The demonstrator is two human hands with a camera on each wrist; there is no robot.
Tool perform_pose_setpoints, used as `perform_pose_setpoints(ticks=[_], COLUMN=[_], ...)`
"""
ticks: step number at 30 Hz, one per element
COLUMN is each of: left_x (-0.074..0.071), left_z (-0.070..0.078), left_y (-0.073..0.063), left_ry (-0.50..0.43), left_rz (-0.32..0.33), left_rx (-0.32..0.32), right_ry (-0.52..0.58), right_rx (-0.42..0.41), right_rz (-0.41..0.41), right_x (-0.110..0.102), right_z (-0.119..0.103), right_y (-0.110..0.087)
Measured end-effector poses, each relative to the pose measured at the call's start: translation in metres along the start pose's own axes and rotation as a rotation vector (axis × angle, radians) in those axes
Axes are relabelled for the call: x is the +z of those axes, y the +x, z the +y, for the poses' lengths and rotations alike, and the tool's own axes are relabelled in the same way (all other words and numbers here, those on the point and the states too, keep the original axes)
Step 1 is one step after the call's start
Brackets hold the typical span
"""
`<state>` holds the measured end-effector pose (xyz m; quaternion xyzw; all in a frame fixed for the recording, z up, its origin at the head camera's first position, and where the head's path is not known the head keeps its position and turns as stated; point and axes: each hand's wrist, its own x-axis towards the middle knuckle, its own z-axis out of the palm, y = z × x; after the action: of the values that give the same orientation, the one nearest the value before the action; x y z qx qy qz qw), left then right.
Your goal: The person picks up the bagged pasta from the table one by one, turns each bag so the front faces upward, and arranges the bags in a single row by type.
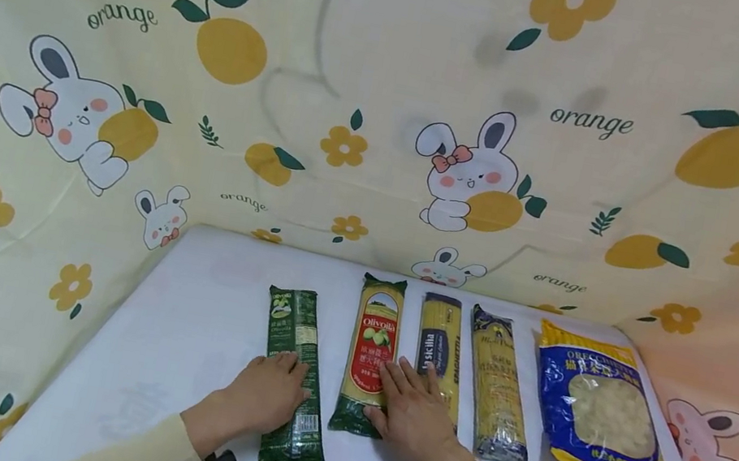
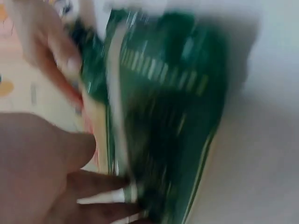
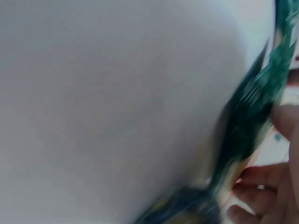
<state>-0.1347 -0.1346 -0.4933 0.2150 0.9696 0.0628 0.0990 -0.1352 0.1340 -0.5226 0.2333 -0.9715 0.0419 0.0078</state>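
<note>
Five packs of pasta lie in a row on a white table. My left hand [image 1: 273,391] rests on the leftmost one, a dark green pasta pack [image 1: 296,438] with its barcode side up. The left wrist view shows that green pack [image 2: 177,107] blurred, thumb and fingers spread beside and over it. My right hand [image 1: 413,413] lies across the lower part of the red-labelled Olivoila spaghetti pack [image 1: 377,322]. Its fingers reach over to the la Sicilia spaghetti pack [image 1: 441,317], partly hiding that label. In the right wrist view, fingertips [image 3: 254,186] touch a green pack end.
Right of the hands lie a slim yellow pasta pack [image 1: 501,386] and a wide blue-and-yellow orecchiette bag [image 1: 604,412] with a clear window. A patterned cloth [image 1: 377,100] with rabbits and oranges hangs behind the white table [image 1: 168,360] and along both sides.
</note>
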Motion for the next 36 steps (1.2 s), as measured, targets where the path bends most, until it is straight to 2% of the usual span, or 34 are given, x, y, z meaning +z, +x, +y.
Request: perform_pose_setpoints(ticks=[4, 7, 12, 16, 21, 25, 28, 33, 36], left_x=[-0.012, -0.017, -0.018, -0.015, -0.010, -0.008, -0.005, -0.003, -0.008], left_z=[-0.019, -0.035, -0.054, -0.061, -0.063, -0.063, -0.063, -0.069, -0.073], left_y=[0.027, 0.052, 0.092, 0.112, 0.124, 0.126, 0.128, 0.129, 0.127], left_ry=[0.017, 0.018, 0.064, 0.125, 0.177, 0.175, 0.162, 0.166, 0.159], left_rz=[0.129, 0.164, 0.178, 0.151, 0.124, 0.102, 0.101, 0.186, 0.275], left_rx=[-0.021, -0.062, -0.098, -0.105, -0.130, -0.178, -0.187, -0.163, -0.144], right_ry=[-0.039, -0.045, -0.040, -0.070, -0.084, -0.083, -0.092, -0.089, -0.081], right_rx=[-0.049, -0.095, -0.137, -0.150, -0.125, -0.124, -0.125, -0.108, -0.091], right_rz=[0.138, 0.213, 0.203, 0.186, 0.157, 0.151, 0.152, 0.131, 0.107], right_x=[-0.001, 0.000, 0.003, 0.008, 0.012, 0.014, 0.015, 0.017, 0.017], right_z=[-0.020, -0.041, -0.073, -0.088, -0.094, -0.094, -0.094, -0.095, -0.096], right_y=[-0.005, -0.011, -0.016, -0.016, -0.018, -0.020, -0.019, -0.017, -0.016])
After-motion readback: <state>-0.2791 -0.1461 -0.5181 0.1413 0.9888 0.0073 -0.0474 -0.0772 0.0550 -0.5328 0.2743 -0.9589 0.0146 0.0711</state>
